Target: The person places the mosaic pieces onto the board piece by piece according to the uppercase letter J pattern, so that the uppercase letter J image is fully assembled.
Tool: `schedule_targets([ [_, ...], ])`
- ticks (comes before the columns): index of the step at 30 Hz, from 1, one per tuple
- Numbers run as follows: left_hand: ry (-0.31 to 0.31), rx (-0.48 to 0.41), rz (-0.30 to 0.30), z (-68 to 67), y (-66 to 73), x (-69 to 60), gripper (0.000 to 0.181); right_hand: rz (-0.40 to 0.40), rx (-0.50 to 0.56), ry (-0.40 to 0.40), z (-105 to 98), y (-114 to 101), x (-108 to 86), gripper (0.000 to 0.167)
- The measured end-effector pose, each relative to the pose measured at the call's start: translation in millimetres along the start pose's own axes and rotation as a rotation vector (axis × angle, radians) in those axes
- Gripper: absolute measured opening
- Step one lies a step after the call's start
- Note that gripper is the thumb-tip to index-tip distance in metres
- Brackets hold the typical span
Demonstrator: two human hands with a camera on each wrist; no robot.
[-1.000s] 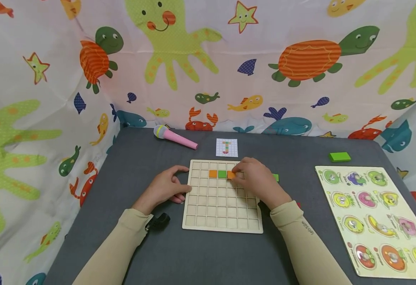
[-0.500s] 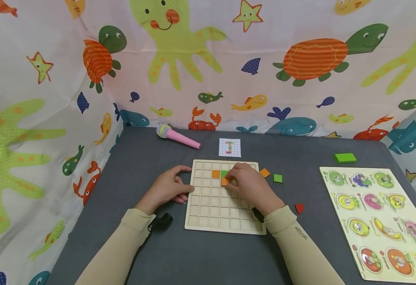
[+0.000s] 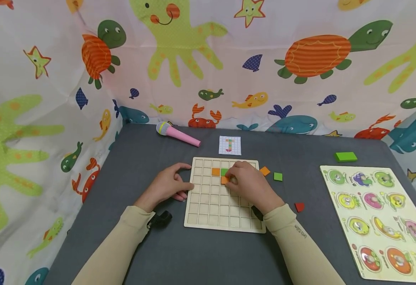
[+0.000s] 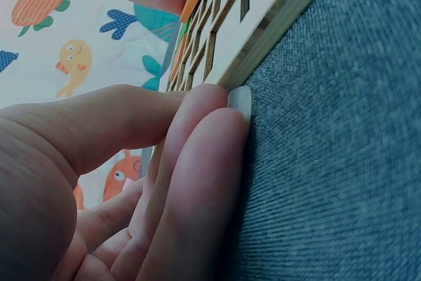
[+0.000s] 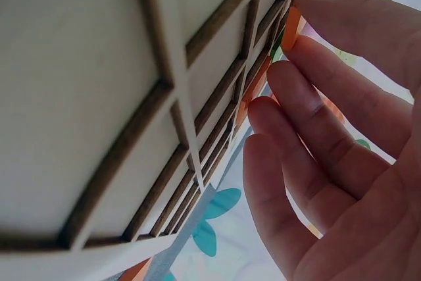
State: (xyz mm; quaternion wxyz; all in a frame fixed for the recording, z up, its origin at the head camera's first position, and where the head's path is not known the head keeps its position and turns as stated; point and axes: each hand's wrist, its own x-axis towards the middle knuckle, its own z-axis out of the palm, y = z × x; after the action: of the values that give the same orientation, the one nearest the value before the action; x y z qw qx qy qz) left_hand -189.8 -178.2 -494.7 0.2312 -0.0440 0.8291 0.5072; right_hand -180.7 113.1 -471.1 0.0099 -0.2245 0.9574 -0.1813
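A wooden grid board [image 3: 204,206] lies between both hands. My left hand [image 3: 165,184] rests at its left side, thumb and forefinger touching the edge [image 4: 263,37]. With thumb and forefinger, my right hand [image 3: 252,184] pinches an orange square tile [image 3: 224,180] at the cell below a green tile [image 3: 224,171]. In the right wrist view this held tile [image 5: 293,27] stands tilted against the grid. Another orange tile [image 3: 215,171] sits left of the green one. The right hand covers the cells on the green tile's right in the head view.
Behind the board lies a small pattern card [image 3: 222,151], with a pink toy microphone [image 3: 181,136] to its left. Loose at right are an orange tile [image 3: 264,171], a green tile [image 3: 278,177] and a red piece [image 3: 299,207]. Beyond are a green block [image 3: 345,157] and a fruit puzzle board [image 3: 339,221].
My right hand has moved from the top coloured row slightly left and down, bringing an orange tile to the cell below the green one. The left hand stays at the board's edge.
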Motion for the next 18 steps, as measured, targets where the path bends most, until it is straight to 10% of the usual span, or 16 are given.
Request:
schedule_targets([
  [18,-0.003,0.006,0.003,-0.5,1.4,0.3,0.072,0.031,0.019,-0.017,0.3,-2.9,0.3,0.017],
])
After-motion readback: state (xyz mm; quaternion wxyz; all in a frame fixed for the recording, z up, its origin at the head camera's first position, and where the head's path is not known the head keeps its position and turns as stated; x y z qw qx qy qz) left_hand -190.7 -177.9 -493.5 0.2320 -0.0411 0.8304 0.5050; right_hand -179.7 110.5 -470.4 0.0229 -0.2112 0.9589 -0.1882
